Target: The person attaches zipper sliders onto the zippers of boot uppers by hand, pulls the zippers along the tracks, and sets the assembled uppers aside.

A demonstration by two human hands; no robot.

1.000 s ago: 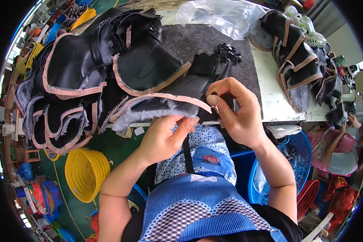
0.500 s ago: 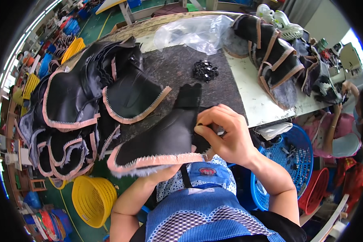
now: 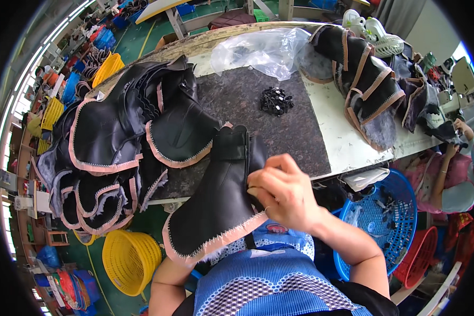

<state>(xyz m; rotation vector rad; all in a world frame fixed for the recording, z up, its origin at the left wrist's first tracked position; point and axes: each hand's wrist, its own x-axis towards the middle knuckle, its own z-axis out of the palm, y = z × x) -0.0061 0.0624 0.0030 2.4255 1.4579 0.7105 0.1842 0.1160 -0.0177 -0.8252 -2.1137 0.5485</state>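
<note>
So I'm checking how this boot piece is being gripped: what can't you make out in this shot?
- Left hand: hidden under the black boot piece in the head view; grip unknown.
- Right hand: fingertips curl behind the piece's edge, so what they pinch is unseen.
- Small black parts on the dark mat: too small to identify.
- Clear plastic bag: contents blurred by glare.

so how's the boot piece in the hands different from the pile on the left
The boot piece is single, gripped by the right hand at the table's near edge; the pile is many pieces overlapping and draping over the left side. Both are black with pinkish zigzag trim.
</note>
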